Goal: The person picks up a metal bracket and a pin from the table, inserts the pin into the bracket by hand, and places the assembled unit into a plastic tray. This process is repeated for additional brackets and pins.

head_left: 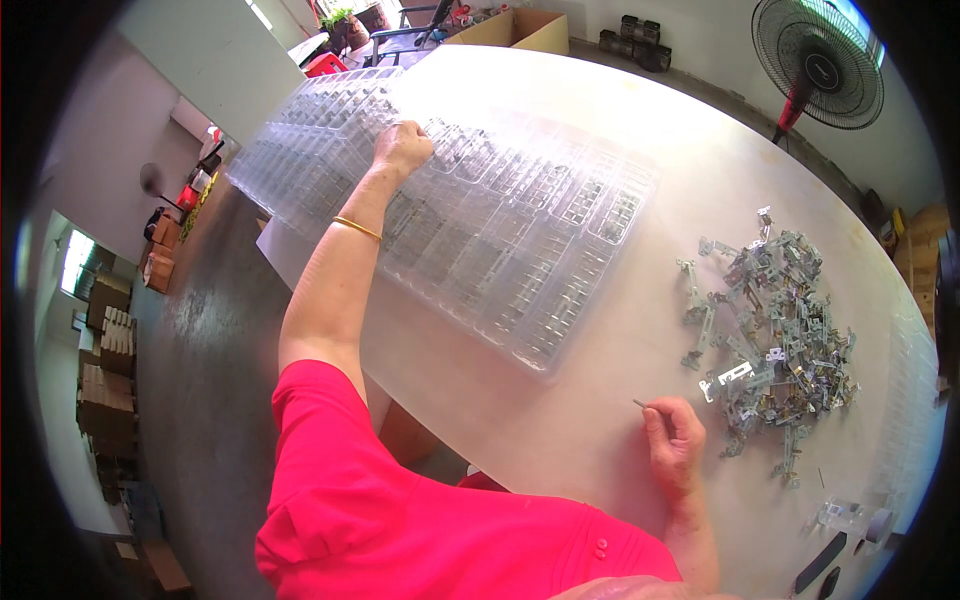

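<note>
My left hand (403, 148) reaches to the far side of a clear plastic compartment tray (545, 365), its fingers closed; whether anything sits in them is hidden. Rows of small metal parts fill the tray's pockets. Near the table's front, my right hand (676, 442) is closed in a pinch on a small thin metal piece (639, 403), whose tip pokes out past the fingers. To the right of that hand lies a loose pile of grey metal brackets (790, 330).
More clear trays (285, 125) are stacked at the far left, beside my left arm. A roll of clear tape (878, 525) and a dark-handled tool (820, 562) lie at the right front. A fan (820, 70) stands beyond the white table (560, 85); cardboard boxes (108, 390) line the left wall.
</note>
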The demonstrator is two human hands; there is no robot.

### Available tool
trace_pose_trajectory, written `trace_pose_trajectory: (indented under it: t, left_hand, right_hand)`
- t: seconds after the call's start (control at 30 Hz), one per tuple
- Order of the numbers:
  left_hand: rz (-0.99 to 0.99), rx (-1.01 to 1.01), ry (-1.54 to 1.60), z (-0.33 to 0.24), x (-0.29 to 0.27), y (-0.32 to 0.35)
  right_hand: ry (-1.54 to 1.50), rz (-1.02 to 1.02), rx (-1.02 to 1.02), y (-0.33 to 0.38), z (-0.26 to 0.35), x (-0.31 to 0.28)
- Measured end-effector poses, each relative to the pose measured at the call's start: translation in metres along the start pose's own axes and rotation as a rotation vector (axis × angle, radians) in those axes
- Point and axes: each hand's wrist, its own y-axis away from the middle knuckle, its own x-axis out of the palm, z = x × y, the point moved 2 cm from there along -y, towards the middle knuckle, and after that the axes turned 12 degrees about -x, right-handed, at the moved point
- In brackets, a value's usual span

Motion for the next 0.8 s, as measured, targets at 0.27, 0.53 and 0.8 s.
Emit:
trace_pose_trajectory:
  t: [0.27, 0.53, 0.8]
  left_hand:
    - [0.027, 0.002, 0.028, 0.001, 0.012, -0.002]
    - [0.027, 0.032, 0.003, -0.017, -0.002, 0.014]
    - [0.118, 0.114, -0.037, -0.032, -0.01, 0.03]
  right_hand:
    - [0.023, -0.004, -0.015, 0.002, -0.003, 0.0]
    - [0.028, -0.008, -0.014, -0.002, -0.001, -0.001]
    - [0.033, -0.011, 0.011, 0.001, 0.003, -0.001]
